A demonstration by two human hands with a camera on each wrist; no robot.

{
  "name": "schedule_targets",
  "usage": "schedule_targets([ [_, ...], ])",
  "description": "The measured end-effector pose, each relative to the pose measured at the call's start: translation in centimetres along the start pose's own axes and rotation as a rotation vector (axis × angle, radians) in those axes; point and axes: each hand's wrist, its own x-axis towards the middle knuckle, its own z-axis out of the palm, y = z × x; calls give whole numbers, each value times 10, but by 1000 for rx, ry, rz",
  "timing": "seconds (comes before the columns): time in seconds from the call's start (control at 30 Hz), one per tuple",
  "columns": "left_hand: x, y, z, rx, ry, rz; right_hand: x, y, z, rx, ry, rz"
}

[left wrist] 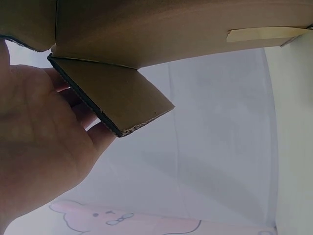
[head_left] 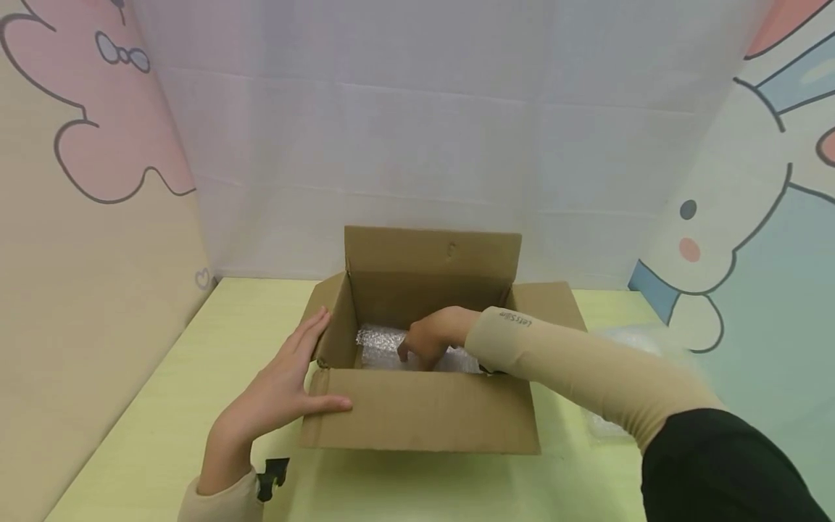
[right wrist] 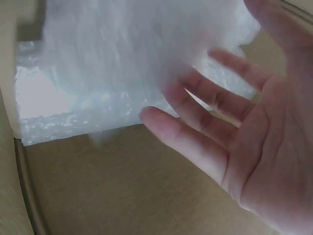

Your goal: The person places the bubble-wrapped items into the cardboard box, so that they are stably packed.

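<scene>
A pale yellow-green tabletop [head_left: 163, 435] fills the lower part of the head view, its far edge meeting a white, faintly creased sheet backdrop [head_left: 424, 130] that stands upright behind it. On the left rises a beige side panel with a pink cartoon cloud outlined in dark grey [head_left: 91, 109]. On the right stands a pale blue side panel printed with a white cartoon rabbit with a pink cheek [head_left: 730, 217]. The light is soft and even, with only faint shadows on the tabletop. The left wrist view shows the same white backdrop and a strip of the pink drawing along its lower edge.
</scene>
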Motion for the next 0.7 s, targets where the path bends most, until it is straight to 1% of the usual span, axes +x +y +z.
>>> schedule_targets([
  [0.13, 0, 0, 0, 3, 2, 10, -2, 1, 0, -37, 9, -29],
  [0.27, 1, 1, 0, 0, 3, 13, -7, 3, -4, -23, 19, -7],
  [0.37, 1, 1, 0, -7, 2, 8, -16, 6, -11, -27, 48, 8],
  [0.43, 1, 1, 0, -9, 1, 7, -25, 10, -18, -40, 80, 0],
  [0.53, 1, 1, 0, -6, 2, 10, -43, 15, -30, -11, 130, -23],
  [0.7, 1, 0, 0, -5, 2, 14, -84, 24, -46, 85, 200, -65],
])
